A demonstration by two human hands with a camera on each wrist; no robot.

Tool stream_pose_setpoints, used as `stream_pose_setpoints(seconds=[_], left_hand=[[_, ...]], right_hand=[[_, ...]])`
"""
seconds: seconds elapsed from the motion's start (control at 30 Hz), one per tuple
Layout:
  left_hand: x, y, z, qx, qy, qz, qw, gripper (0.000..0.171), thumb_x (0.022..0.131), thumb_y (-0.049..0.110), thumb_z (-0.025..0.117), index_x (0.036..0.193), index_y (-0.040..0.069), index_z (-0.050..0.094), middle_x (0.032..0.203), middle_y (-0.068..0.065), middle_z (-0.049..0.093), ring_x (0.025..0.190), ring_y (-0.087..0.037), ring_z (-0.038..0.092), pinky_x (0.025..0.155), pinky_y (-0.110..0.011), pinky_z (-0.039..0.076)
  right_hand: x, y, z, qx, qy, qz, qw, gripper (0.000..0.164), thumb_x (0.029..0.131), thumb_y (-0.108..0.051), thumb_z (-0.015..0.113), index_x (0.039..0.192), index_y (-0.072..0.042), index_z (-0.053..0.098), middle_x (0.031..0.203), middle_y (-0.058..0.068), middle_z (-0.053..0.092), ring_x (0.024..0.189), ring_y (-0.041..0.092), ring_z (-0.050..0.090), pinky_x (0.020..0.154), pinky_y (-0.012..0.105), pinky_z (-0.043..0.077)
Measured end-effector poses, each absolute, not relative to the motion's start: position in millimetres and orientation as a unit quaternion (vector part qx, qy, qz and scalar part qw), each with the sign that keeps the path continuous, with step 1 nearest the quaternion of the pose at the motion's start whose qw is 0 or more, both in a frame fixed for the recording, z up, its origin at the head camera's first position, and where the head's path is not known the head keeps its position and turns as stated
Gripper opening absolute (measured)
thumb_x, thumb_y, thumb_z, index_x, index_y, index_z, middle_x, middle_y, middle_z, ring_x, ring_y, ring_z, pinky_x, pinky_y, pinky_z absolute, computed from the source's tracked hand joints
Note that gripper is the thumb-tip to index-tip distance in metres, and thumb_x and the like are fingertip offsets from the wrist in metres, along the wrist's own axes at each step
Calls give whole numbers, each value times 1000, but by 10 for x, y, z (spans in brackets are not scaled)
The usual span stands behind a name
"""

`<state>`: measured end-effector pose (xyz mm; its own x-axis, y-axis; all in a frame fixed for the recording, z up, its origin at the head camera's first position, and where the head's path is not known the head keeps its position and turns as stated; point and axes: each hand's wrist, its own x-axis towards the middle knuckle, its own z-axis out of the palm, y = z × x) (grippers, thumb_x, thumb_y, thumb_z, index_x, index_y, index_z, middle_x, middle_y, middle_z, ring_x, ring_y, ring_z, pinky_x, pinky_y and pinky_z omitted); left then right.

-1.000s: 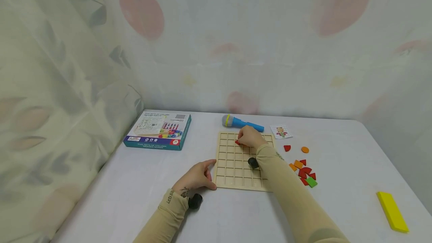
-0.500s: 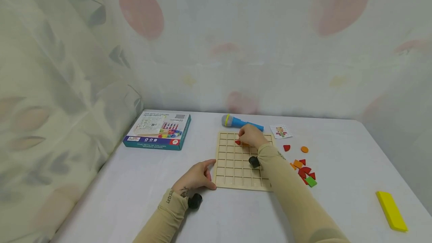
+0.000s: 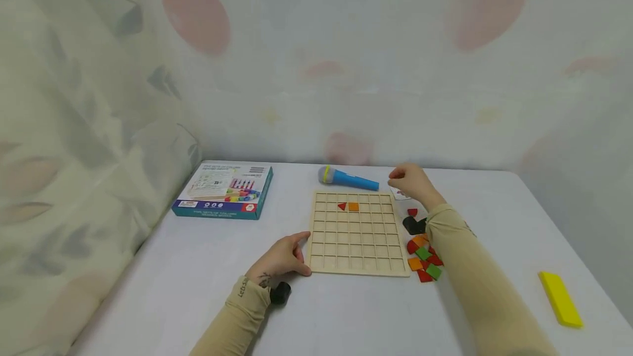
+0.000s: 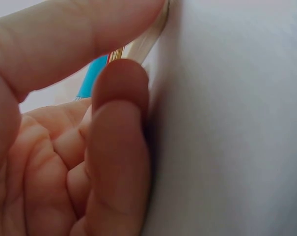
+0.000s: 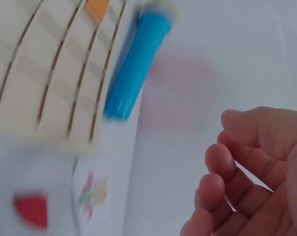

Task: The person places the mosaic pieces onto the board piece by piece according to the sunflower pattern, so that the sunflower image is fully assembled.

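Observation:
A wooden grid board (image 3: 358, 246) lies mid-table, with a red triangular piece (image 3: 342, 206) and an orange square piece (image 3: 353, 207) side by side in its second row. My left hand (image 3: 281, 257) rests at the board's left edge, thumb by the near corner and forefinger higher up. In the left wrist view the other fingers (image 4: 116, 147) fold inward beside the tabletop. My right hand (image 3: 415, 184) hovers over the small pattern card (image 3: 399, 193), partly covering it. Its fingers (image 5: 219, 157) bend loosely with nothing between them.
Several red, orange and green pieces (image 3: 423, 257) lie right of the board, partly behind my right forearm; a lone red piece (image 3: 412, 212) lies above them. A toy microphone (image 3: 351, 179) lies behind the board. A boxed set (image 3: 225, 191) stands left; a yellow block (image 3: 560, 299) lies far right.
My right hand has left the orange square on the board and moved right to above the card. My left hand stays at the board's edge. The head view has shifted slightly.

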<state>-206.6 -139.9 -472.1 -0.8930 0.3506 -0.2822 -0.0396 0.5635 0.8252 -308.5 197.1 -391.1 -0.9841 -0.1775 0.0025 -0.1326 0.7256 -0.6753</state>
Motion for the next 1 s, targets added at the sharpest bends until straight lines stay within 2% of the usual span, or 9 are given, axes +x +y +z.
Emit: stream_pose_setpoints(seconds=[0.2, 0.5, 0.73, 1.0], left_hand=[[-2075, -1435, -4751, 87, 862, 454, 211, 94, 60, 6, 84, 141, 5, 36, 65, -3, 52, 56, -13, 47, 51, -26, 36], [-2087, -1399, -4736, 91, 862, 450, 215, 93, 61, 6, 84, 141, 5, 36, 66, -3, 53, 56, -14, 46, 51, -26, 36], [-2087, -1402, -4716, 82, 862, 452, 215, 93, 60, 4, 84, 141, 5, 37, 65, -3, 52, 56, -14, 46, 50, -26, 36], [-2069, -1383, -4704, 71, 857, 461, 221, 93, 60, 3, 83, 141, 6, 37, 66, -4, 52, 56, -14, 46, 51, -26, 36]], right_hand=[[-2898, 2369, -3988, -41, 943, -328, 47, 30, 89, -17, 57, 108, 6, 61, 107, 22, 60, 94, 32, 55, 80, 42, 46], [-2634, 2824, -4296, 0, 948, -300, 109, 28, 87, -14, 59, 106, 7, 62, 100, 20, 62, 85, 27, 55, 74, 38, 48], [-2536, 2904, -4459, 0, 944, -283, 169, 27, 84, -12, 64, 106, 4, 64, 100, 17, 64, 85, 25, 54, 79, 41, 47], [-2491, 2888, -4491, 1, 949, -259, 177, 20, 82, -10, 65, 98, 2, 65, 94, 14, 62, 82, 24, 52, 75, 38, 47]])
